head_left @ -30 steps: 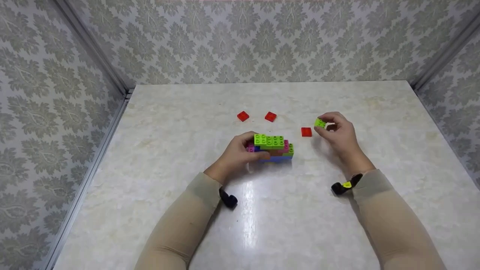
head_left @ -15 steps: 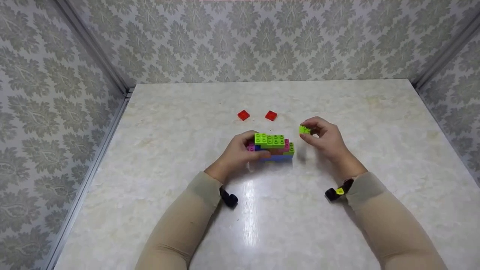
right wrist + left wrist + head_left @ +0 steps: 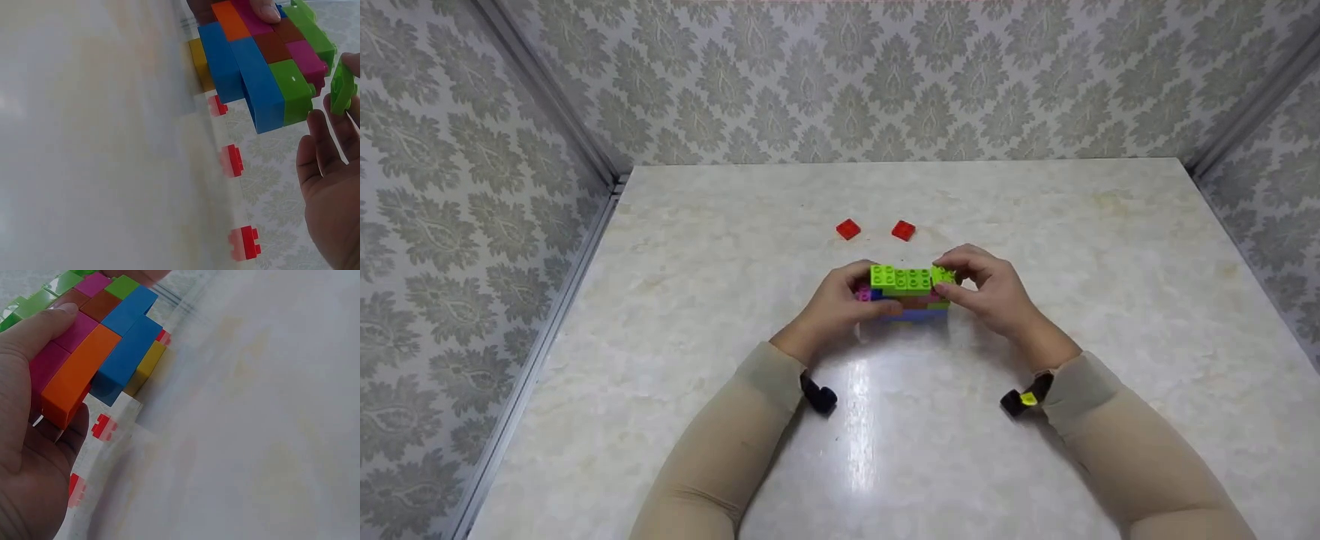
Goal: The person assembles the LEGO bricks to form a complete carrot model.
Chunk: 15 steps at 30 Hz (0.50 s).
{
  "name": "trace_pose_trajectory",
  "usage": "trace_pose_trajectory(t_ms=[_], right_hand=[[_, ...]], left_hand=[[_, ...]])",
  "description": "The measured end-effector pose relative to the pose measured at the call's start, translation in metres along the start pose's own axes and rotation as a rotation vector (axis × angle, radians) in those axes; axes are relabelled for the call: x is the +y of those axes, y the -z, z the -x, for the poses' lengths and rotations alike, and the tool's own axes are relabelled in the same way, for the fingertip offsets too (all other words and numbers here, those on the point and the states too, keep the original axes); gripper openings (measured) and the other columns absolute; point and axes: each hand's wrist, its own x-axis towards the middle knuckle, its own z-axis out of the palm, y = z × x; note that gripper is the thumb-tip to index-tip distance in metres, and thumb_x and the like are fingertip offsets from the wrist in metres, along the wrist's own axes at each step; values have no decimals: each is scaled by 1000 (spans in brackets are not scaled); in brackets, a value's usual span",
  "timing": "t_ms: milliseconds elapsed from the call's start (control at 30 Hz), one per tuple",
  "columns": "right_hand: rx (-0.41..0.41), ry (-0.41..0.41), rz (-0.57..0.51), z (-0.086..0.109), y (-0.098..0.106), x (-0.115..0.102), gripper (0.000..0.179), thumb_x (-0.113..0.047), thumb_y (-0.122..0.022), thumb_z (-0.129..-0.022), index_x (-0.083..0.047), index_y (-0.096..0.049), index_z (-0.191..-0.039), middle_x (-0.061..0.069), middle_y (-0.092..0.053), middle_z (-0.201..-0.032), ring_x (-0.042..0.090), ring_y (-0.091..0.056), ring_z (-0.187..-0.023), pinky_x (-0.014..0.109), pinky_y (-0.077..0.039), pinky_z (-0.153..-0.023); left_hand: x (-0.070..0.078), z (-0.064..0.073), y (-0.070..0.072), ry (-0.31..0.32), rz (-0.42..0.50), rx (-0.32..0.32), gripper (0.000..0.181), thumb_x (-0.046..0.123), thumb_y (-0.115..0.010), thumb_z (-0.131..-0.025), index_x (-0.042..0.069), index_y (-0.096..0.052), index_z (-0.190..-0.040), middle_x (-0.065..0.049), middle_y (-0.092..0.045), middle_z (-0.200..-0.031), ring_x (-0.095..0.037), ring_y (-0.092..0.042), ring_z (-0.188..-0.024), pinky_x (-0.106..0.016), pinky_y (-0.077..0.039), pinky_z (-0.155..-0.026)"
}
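Note:
My left hand (image 3: 836,304) grips a wall of toy building bricks (image 3: 112,318) at its left end, thumb across the front face. The wall has a yellow brick at the bottom, then blue, orange, magenta, brown and green ones, and a lime-green row (image 3: 900,278) on top. My right hand (image 3: 994,289) pinches a small lime-green brick (image 3: 341,87) between thumb and fingers. This brick is tilted, at the right end of the top row, with a narrow gap to it in the right wrist view.
Two flat red bricks (image 3: 848,229) lie on the pale marbled table (image 3: 697,225) behind the wall. A third red brick (image 3: 217,106) shows in the right wrist view; the right hand hides it in the head view. Patterned panels (image 3: 847,82) bound the table at the back and sides.
My right hand has carried the small lime-green brick leftward and toward me, up to the wall's right end. My left hand and the wall have stayed nearly still.

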Motion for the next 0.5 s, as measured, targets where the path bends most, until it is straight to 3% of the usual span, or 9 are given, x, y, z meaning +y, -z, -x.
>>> trace_pose_trajectory(t_ms=[233,500], right_hand=[[17,31,22,1,-8,-4,32,7,-79,-101,0,-80,-132,-6,-75,-124,10,-66,-112,22,-55,-93],[-12,11,109,2,-14,-9,34,-2,-80,-104,-4,-78,-138,9,-73,-134,11,-63,-120,23,-52,-97]], left_hand=[[2,0,-1,2,-14,5,45,14,-97,-91,13,-78,-132,-7,-79,-132,-19,-74,-118,-27,-60,-102],[3,0,0,-2,-26,7,46,12,-96,-91,10,-77,-133,-9,-79,-132,-19,-74,-118,-28,-60,-102]])
